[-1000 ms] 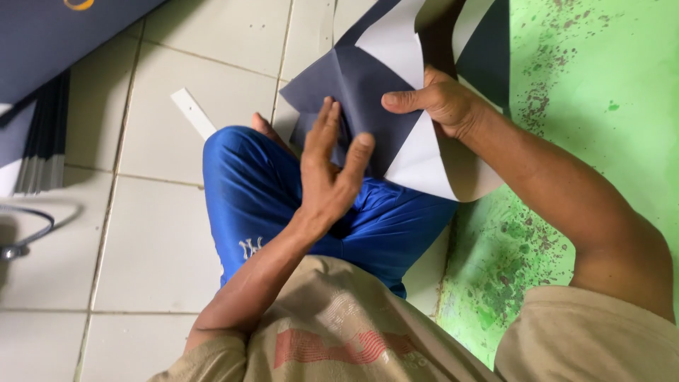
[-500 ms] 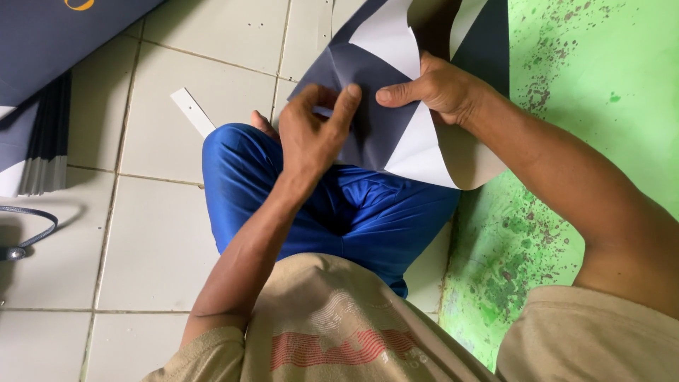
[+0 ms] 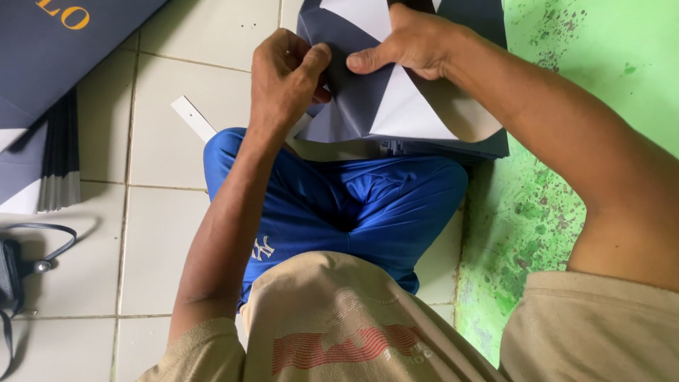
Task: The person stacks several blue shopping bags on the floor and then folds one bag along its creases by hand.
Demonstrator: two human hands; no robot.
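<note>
1. While the person is sitting on the tiled floor (image 3: pixel 163 141) in blue shorts (image 3: pixel 339 205), both hands are working one dark blue and white folded sheet (image 3: pixel 396 106), which is resting over the knees, just beside the green wall (image 3: pixel 601 64).
2. The left hand (image 3: pixel 283 78) is closing its fingers (image 3: pixel 315 60) in a pinch on the sheet's left edge; the right hand (image 3: pixel 410 42) is lying nearly flat on top, its thumb pressing the fold down.
3. Risk, as I judge it: the pinch is sitting close to the corner, so a hard pull could be tearing or creasing the paper off-line; the sheet could also be sliding off the knees if the right hand lifts.
4. Count: one sheet in hand; one white strip (image 3: pixel 194 117) on the floor near the knee; one stack of dark sheets (image 3: pixel 56 155) well apart at left; one black strap (image 3: pixel 42 244) at the left edge.
</note>
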